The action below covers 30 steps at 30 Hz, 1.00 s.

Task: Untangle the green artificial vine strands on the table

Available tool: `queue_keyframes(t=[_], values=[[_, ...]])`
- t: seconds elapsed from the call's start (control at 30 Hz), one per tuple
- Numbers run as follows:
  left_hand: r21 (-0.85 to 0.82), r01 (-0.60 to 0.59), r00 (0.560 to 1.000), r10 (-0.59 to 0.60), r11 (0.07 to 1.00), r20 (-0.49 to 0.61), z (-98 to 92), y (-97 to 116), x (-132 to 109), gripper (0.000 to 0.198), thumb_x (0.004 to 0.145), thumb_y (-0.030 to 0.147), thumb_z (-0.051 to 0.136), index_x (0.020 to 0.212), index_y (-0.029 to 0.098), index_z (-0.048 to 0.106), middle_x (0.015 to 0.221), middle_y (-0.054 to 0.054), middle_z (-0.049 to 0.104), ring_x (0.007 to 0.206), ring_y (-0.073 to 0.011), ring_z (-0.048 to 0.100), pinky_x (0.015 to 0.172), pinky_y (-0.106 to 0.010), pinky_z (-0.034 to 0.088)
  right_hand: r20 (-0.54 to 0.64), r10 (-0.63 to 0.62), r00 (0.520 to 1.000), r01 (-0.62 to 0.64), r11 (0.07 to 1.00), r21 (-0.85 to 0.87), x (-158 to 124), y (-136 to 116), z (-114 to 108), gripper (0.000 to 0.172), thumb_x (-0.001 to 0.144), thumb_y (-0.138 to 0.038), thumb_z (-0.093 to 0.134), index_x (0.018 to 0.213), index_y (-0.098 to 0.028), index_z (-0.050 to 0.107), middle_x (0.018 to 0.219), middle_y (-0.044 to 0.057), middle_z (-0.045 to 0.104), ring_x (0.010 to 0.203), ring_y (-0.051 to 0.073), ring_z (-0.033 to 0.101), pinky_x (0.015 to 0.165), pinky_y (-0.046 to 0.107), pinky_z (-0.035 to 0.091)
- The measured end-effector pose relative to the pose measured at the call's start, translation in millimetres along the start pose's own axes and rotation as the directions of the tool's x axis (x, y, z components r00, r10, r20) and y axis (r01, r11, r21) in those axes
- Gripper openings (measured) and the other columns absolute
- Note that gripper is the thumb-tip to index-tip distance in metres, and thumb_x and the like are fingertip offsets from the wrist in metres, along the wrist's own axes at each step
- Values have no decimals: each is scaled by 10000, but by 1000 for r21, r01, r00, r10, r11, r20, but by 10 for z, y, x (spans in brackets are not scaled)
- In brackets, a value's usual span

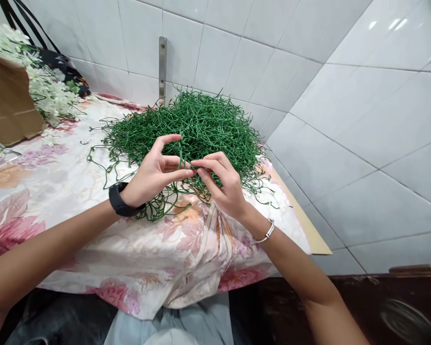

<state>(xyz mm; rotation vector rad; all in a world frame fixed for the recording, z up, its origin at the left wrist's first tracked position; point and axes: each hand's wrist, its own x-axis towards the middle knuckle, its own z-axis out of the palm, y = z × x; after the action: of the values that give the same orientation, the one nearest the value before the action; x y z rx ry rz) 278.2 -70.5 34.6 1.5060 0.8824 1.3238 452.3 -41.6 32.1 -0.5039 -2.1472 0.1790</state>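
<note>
A large heap of thin green artificial flower stems (208,120) lies on the flowered cloth against the tiled wall. In front of it my left hand (158,165), with a black band on the wrist, pinches a green stem (181,155) between thumb and fingers; its index finger curves above. Thumb and fingertips of my right hand (222,179) are closed at the same spot, touching my left fingertips. The stem's end there is mostly hidden by the fingers. Loose stems (156,206) lie below my left hand.
White artificial flowers (50,91) and a brown paper bag (10,100) stand at the left, near a bent metal wire (7,151). The floral tablecloth (75,182) hangs over the front edge. A metal bracket (162,67) is fixed to the wall; tiles border the right side.
</note>
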Motion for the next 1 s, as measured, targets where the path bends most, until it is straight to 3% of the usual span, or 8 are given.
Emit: queue_keyframes(t=[0.23,0.33,0.43,0.5,0.63,0.8,0.9,1.0], values=[[24,-183,983,182,983,17,37,25,-41,678,732,169,593,1287,199,205,749,-8,615,768,-148,637,747,-285,509,44,96,994,-99,992,74,-13,-21,7,185,885,-198,373,932,-153,546,820,37,564,780,110,512,728,278,428],[139,-254,967,254,957,12,42,-16,-40,666,745,182,575,1299,210,208,938,-56,593,762,-143,638,738,-281,521,46,117,992,-120,991,57,-10,-17,7,183,884,-215,382,895,-154,554,774,26,550,734,105,494,706,271,414],[311,-347,928,372,885,-21,35,-56,-35,609,743,188,570,1280,224,284,1271,-114,389,794,-137,632,725,-258,526,64,106,992,-108,994,31,-3,-9,5,171,879,-222,396,907,-165,554,767,24,541,741,113,481,705,275,403],[430,-385,898,438,817,-28,28,-71,-36,565,744,184,565,1258,221,334,1354,-111,272,843,-144,619,742,-247,520,78,94,993,-95,995,11,0,-3,3,167,875,-225,404,926,-168,553,778,29,539,756,121,475,708,279,400],[574,-396,861,507,717,-38,25,-72,-53,530,745,168,566,1237,197,371,1340,-109,299,939,-166,584,788,-240,496,77,78,994,-75,997,-30,-5,6,2,172,865,-216,427,965,-161,555,781,38,528,767,130,466,702,284,401],[456,-312,921,383,833,-70,37,-62,-61,531,739,208,595,1219,173,372,998,-65,584,833,-150,614,759,-263,492,13,41,999,-40,997,-68,-16,2,-1,153,853,-177,441,929,-160,572,751,34,511,760,132,463,687,286,407],[286,-211,968,240,935,-70,23,-53,-47,448,719,255,629,1118,143,457,773,-26,632,752,-145,624,727,-263,488,-19,17,1000,-18,997,-79,-17,-7,-2,142,846,-161,449,921,-157,569,759,36,513,769,131,471,688,284,413],[147,-96,995,93,985,23,-1,-36,-26,231,753,281,592,923,131,551,721,-35,650,693,-135,619,688,-253,482,-39,-5,999,1,995,-95,-15,-17,-4,125,841,-158,454,903,-161,563,762,34,520,767,132,479,691,286,417]])
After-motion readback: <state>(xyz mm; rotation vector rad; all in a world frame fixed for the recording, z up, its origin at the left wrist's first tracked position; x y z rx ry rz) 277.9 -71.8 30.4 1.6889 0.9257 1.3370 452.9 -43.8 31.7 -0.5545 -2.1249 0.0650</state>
